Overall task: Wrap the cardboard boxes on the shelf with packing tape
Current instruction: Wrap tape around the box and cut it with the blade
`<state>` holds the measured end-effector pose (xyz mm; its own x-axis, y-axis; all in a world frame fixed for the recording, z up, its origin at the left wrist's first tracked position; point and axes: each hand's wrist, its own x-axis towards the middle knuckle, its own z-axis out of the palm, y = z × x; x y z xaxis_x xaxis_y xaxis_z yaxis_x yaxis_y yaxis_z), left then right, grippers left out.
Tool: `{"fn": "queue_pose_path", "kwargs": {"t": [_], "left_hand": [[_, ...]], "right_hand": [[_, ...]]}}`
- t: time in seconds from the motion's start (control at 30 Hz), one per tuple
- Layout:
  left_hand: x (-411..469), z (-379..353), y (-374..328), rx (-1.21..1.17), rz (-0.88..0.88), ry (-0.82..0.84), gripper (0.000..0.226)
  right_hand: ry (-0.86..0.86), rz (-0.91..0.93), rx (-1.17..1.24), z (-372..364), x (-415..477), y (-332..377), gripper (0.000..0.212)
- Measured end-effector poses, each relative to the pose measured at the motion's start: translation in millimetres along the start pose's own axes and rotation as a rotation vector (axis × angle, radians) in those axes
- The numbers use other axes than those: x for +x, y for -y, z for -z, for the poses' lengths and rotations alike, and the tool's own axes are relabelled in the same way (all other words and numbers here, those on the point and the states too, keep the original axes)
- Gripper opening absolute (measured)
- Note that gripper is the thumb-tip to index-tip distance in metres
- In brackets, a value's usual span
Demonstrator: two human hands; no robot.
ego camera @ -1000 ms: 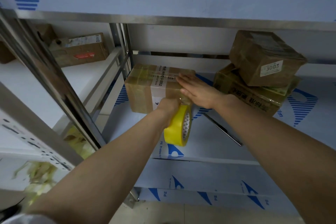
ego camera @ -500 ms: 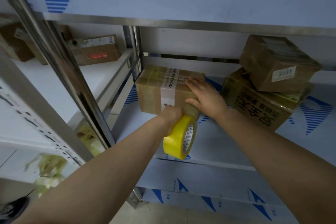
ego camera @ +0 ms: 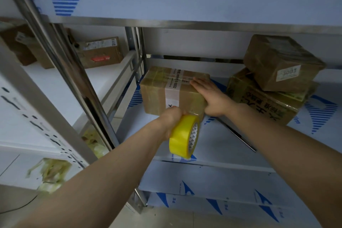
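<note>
Two bare forearms reach in from the bottom edge. The left hand (ego camera: 171, 118) has its fingers curled round a yellow tape roll (ego camera: 182, 136), though the fingertips are hidden behind the roll. The roll stands on edge, its open core facing right, held above the front part of the shelf (ego camera: 212, 153) and just in front of the cardboard box (ego camera: 157, 96). A shiny strip seems to run from the roll to the box's lower front edge, but it is hard to make out.

The box lies on the shelf near the left upright, its long axis running left to right and its far end angled slightly back. A white printed label band crosses its top and front. The right hand (ego camera: 212, 98) lies flat on the box's right end, fingers straight and pointing left, thumb down the front face, covering that corner.

A thin dark rod (ego camera: 240, 136) lies on the shelf, partly hidden under the right forearm. Farther right, two stacked boxes (ego camera: 273, 79) sit, the upper one tilted.
</note>
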<state>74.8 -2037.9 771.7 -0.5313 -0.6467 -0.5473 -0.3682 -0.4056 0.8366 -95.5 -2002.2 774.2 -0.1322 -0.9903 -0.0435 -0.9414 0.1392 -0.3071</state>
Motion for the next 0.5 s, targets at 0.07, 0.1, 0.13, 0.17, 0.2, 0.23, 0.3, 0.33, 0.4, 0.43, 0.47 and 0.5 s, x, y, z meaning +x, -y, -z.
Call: {"fn": "queue_pose_path", "kwargs": {"t": [0.07, 0.1, 0.13, 0.17, 0.2, 0.23, 0.3, 0.33, 0.4, 0.43, 0.47, 0.5], "left_hand": [[-3, -1, 1, -0.018, -0.029, 0.042, 0.01], [-2, -2, 2, -0.027, -0.045, 0.051, 0.014], [-1, -4, 3, -0.037, -0.061, 0.059, 0.017], [1, -6, 4, -0.04, -0.074, 0.065, 0.018], [2, -9, 5, -0.038, -0.084, 0.071, 0.018], [3, -12, 5, -0.037, -0.089, 0.082, 0.017], [4, -20, 7, -0.035, -0.107, 0.11, 0.017], [4, -25, 7, -0.03, -0.121, 0.129, 0.018], [2, -34, 8, -0.012, -0.142, 0.168, 0.017], [2, -39, 8, 0.0, -0.151, 0.182, 0.017], [1, -42, 8, 0.011, -0.158, 0.191, 0.017], [0, -45, 9, 0.024, -0.165, 0.201, 0.016]], "right_hand": [[-0.103, -0.07, 0.433, 13, -10, 11, 0.078], [-0.276, -0.108, 0.627, 17, -18, 17, 0.067], [-0.465, -0.161, 0.746, 19, -29, 23, 0.053], [-0.584, -0.224, 0.801, 18, -42, 29, 0.04], [-0.613, -0.283, 0.821, 13, -52, 32, 0.03], [-0.56, -0.327, 0.821, 7, -62, 35, 0.025], [-0.365, -0.416, 0.816, -7, -77, 34, 0.03], [-0.303, -0.455, 0.826, -12, -83, 31, 0.034], [-0.289, -0.47, 0.85, -15, -91, 25, 0.031], [-0.319, -0.457, 0.847, -15, -94, 22, 0.025], [-0.355, -0.452, 0.84, -15, -97, 19, 0.02], [-0.39, -0.451, 0.824, -15, -99, 17, 0.017]]}}
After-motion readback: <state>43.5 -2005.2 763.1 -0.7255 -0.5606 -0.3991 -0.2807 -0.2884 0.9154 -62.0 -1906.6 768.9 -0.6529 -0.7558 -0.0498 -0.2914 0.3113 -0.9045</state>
